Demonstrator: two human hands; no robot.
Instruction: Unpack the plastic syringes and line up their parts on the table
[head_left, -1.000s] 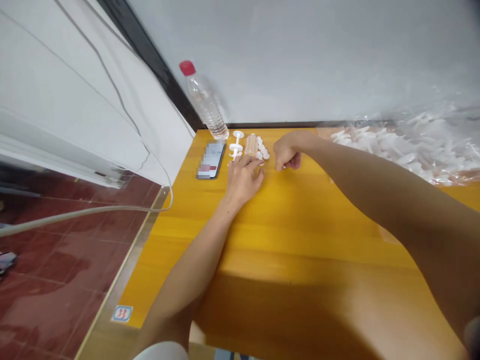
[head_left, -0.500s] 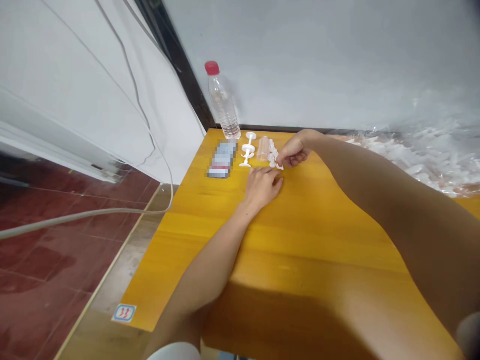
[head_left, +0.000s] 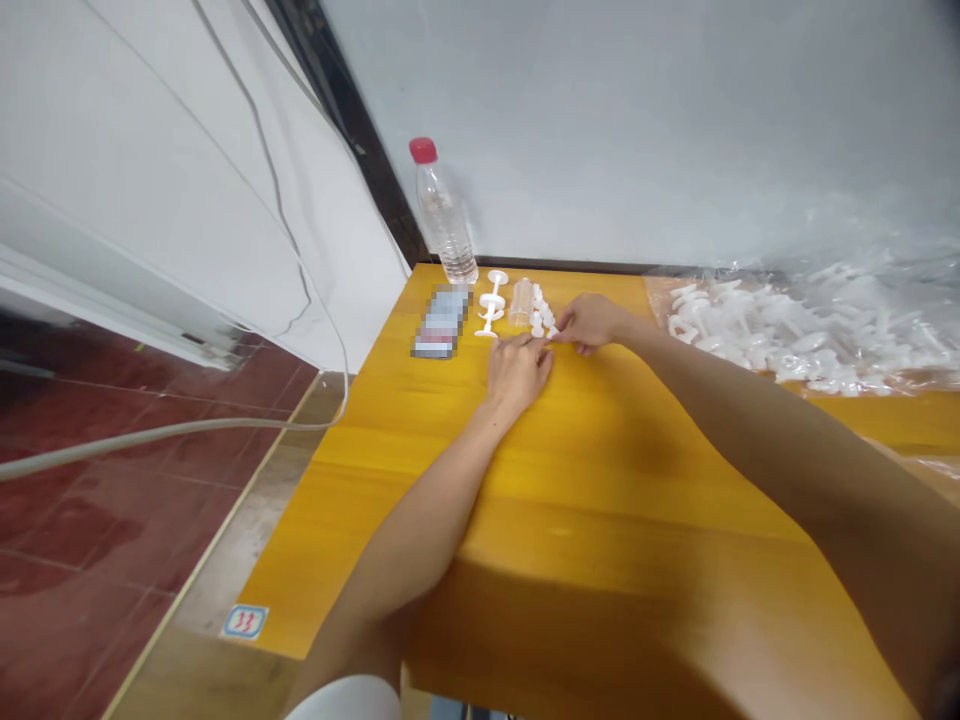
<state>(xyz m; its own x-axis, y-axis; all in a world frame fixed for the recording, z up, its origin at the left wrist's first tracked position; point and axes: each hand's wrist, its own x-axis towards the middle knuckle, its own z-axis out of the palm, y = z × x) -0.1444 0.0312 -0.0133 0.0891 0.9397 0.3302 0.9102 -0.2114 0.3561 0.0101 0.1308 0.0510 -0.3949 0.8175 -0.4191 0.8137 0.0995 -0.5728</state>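
Palm down on the wooden table [head_left: 510,460], my left hand [head_left: 517,372] lies with its fingers stretched forward, holding nothing visible. My right hand [head_left: 591,322] is at the near right end of a cluster of small white plastic pieces [head_left: 541,312]; its fingers are bent together, their tips beside the nearest piece. What they pinch, if anything, is too small to tell. Left of the cluster lie clear plastic tubes [head_left: 520,302]. White plunger-like parts with round discs [head_left: 493,301] lie in a column further left, just beyond my left fingertips.
A phone with a blurred screen [head_left: 441,322] lies left of the plunger-like parts. Behind it stands a water bottle with a red cap [head_left: 448,225]. Against the wall at right is a clear plastic bag of white parts [head_left: 795,330]. A numbered sticker [head_left: 245,621] marks the table's near left corner.
My right hand has shifted slightly down, its arm lower in view, so more of the plastic bag shows. My left hand stays nearly in place. The view has tilted a little.
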